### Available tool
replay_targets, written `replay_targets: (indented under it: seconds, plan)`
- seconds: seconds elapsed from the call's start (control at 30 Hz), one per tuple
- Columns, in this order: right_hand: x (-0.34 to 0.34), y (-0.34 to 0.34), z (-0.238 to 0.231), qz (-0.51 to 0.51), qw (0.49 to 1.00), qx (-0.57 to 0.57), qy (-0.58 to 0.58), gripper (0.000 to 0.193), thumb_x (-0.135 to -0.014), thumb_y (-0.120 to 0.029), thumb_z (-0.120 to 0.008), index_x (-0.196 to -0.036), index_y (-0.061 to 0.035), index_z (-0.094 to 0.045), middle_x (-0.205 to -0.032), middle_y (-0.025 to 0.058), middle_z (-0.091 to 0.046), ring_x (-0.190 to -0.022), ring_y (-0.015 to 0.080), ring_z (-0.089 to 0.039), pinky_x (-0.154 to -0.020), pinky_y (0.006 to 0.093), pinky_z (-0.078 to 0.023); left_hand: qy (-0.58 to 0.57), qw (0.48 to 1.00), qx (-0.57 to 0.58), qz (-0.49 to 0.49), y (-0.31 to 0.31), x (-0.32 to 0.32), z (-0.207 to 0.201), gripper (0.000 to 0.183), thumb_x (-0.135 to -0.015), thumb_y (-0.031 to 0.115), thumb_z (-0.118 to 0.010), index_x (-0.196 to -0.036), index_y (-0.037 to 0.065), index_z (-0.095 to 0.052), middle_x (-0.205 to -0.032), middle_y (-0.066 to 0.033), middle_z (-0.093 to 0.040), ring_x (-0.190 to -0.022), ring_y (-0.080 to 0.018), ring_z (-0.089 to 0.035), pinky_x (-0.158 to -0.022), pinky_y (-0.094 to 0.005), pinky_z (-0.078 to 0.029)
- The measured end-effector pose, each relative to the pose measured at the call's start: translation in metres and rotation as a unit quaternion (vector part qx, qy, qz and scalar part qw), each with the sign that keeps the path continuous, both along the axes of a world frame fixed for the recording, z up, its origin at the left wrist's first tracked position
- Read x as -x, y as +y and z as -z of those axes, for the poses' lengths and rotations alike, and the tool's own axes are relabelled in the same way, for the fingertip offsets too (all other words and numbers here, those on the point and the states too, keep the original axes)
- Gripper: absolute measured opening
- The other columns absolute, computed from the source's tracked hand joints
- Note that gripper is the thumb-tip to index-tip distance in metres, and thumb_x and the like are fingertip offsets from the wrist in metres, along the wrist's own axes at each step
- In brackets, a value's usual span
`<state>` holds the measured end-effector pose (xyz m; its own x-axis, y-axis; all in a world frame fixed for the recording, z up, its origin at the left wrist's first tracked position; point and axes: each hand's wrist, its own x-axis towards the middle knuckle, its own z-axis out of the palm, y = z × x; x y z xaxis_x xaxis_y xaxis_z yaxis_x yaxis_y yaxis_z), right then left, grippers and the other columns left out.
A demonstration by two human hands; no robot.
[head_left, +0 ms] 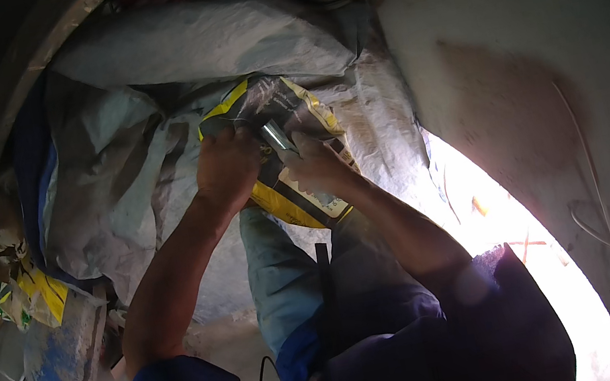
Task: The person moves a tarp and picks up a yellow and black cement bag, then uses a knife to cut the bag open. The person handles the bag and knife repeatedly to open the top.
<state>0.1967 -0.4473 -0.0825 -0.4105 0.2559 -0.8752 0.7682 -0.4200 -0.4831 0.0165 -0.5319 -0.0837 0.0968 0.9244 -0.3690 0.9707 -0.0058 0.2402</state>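
Both hands clamped on the yellow-and-black sack point(283, 113) lying on the grey tarpaulin point(214, 43), left hand point(228, 163) bunching its edge, right hand point(314, 163) just beside, by a small metal tool point(275, 137) — best grip tight, pull evenly.

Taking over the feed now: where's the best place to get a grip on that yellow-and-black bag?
Probably the crumpled top edge of the yellow-and-black bag, approached from the near side. The left hand and right hand already bunch it there; its lower part lies flat on the grey sacks.
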Motion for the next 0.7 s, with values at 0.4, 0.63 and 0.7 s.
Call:
replay_targets:
  seconds: [0.4,0.63,0.7]
  plan:
    - [0.006,0.004,0.002,-0.217,0.946,-0.230,0.076,0.030,-0.094,-0.017,-0.050,-0.108,0.0073,-0.059,-0.092,0.0306,-0.067,-0.089,0.0436,-0.070,-0.080,0.0496,-0.056,-0.062,0.994,-0.090,0.027,-0.007,0.011,0.000,0.008,-0.077,0.014,-0.064,-0.079,0.013,-0.071,-0.090,-0.0028,-0.065,-0.092,-0.0228,-0.063,-0.074,-0.0387,-0.053]
    - [0.033,0.032,0.001,-0.322,0.946,-0.004,-0.020,0.029,-0.088,-0.006,-0.047,-0.106,0.0101,-0.061,-0.068,0.0252,-0.067,-0.049,0.0306,-0.068,-0.044,0.0418,-0.056,-0.091,0.993,-0.075,0.029,-0.007,0.013,-0.001,0.007,-0.076,0.012,-0.066,-0.081,0.011,-0.070,-0.092,-0.0024,-0.066,-0.089,-0.0229,-0.065,-0.068,-0.0358,-0.058]
    - [0.040,0.029,0.010,-0.347,0.938,0.011,-0.013,0.028,-0.088,-0.005,-0.046,-0.106,0.0120,-0.060,-0.068,0.0248,-0.067,-0.052,0.0306,-0.069,-0.046,0.0424,-0.057,-0.134,0.985,-0.107,0.000,-0.008,0.012,-0.001,0.008,-0.075,0.011,-0.067,-0.082,0.011,-0.070,-0.093,-0.0020,-0.067,-0.089,-0.0230,-0.066,-0.067,-0.0355,-0.059]
